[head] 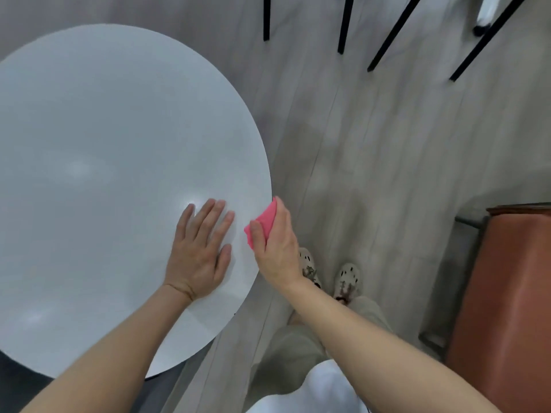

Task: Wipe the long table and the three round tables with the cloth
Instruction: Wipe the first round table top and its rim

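Bracing our flat left hand (200, 248) on the round worktop (104, 144), right fingers (255, 231) pinching the cloth (264, 223) at the rim, we risk missing the far side.

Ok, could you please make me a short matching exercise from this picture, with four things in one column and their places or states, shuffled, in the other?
1 left hand
2 right hand
3 cloth
4 black legs

a pink, at the edge of the round table
b standing on the floor at the top of the view
c lying flat on the round table
d gripping the cloth

Pairs: 1-c, 2-d, 3-a, 4-b.
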`<move>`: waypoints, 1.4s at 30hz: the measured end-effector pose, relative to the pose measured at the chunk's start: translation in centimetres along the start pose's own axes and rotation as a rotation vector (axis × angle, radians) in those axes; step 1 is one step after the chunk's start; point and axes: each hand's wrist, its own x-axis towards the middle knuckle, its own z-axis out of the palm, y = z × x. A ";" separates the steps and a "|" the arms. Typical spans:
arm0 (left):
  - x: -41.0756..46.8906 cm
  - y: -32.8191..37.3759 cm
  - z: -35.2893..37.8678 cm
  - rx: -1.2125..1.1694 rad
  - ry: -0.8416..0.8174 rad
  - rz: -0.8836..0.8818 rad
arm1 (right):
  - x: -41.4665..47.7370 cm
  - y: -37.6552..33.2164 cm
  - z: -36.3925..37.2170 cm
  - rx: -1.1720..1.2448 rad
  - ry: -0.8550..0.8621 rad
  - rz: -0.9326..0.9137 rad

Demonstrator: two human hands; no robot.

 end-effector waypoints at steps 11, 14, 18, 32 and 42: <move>11.3 -4.0 -3.5 -0.017 0.247 -0.481 | 15.9 -6.1 -1.3 -0.093 -0.148 -0.183; 17.8 -7.1 -3.4 0.010 0.307 -0.705 | 11.0 -3.4 -3.6 -0.047 -0.237 -0.198; 23.2 -11.5 -2.7 0.106 0.270 -0.844 | 14.9 -4.5 -3.3 -0.039 -0.297 -0.196; 25.3 -12.3 -1.1 0.158 0.247 -0.932 | 24.5 -8.9 -4.1 -0.098 -0.600 -0.234; 26.4 -12.0 -1.3 0.084 0.312 -1.001 | 41.5 -20.6 9.7 -0.277 -0.769 -0.502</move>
